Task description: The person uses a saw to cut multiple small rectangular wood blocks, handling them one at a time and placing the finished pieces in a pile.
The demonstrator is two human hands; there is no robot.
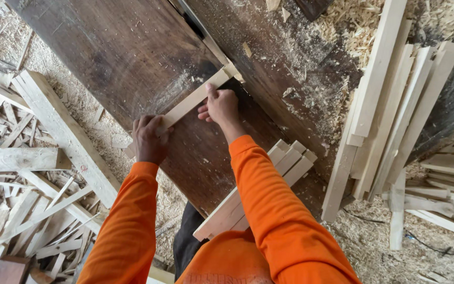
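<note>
Both hands press one pale wooden strip [193,100] flat on the dark tabletop [127,52]: left hand [150,138] grip curled over its 7 o'clock end, right hand [220,105] fingers closed on its middle

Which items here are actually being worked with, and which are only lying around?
In use:
- wooden strip, held at both ends
- left hand
- right hand
- dark machine table under the strip

Lying about:
- stack of strips beside the right arm
- leaning slats
- offcut pile
- sawdust
</note>
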